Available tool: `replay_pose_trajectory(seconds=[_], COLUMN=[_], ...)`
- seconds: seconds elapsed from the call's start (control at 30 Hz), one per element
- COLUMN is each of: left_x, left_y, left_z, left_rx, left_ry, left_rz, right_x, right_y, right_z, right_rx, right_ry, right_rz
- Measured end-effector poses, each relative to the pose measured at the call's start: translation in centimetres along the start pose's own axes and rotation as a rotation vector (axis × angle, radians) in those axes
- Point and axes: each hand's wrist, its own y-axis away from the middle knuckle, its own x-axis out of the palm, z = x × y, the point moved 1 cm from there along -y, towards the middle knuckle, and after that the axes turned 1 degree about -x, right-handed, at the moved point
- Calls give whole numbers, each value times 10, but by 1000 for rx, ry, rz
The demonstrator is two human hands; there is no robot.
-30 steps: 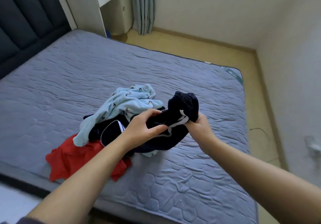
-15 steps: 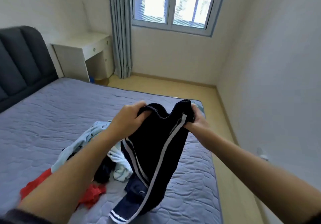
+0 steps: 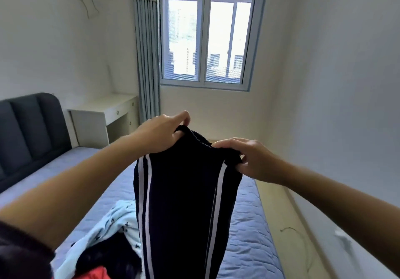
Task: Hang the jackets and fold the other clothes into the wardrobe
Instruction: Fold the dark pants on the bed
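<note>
Navy striped trousers (image 3: 184, 203) — waistband pinched by left hand (image 3: 160, 133) and right hand (image 3: 249, 159) — above the bed (image 3: 249, 246).

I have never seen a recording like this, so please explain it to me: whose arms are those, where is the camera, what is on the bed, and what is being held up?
There is no machine here. The arms belong to a person who wears one wide-angle camera on the head, so you look forward and down over their own hands. The left hand and the right hand each pinch the elastic waistband of a pair of dark trousers with white side stripes, which hang straight down over the bed. On the bed lies a pile of clothes: a light blue patterned garment, a dark garment and a red garment. Behind are a dark headboard, a white desk, a curtain and a window. No wardrobe shows in this view.
</note>
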Motion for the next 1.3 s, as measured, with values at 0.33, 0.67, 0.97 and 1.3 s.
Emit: replay_pose_trajectory(seconds=[0.33, 0.67, 0.97, 1.3], left_x=[-55, -58, -68, -118], left_y=[-12, -33, -30, -62], left_z=[33, 37, 80, 65], left_rx=[266, 67, -42, -31], left_ry=[-219, -424, -395, -495], left_rz=[333, 199, 157, -60], right_x=[-58, -43, -89, -133], right_y=[-34, -77, -76, -111], right_z=[-26, -4, -38, -23], right_rx=[214, 423, 503, 505], right_ry=[295, 819, 438, 690], right_rz=[395, 493, 418, 308])
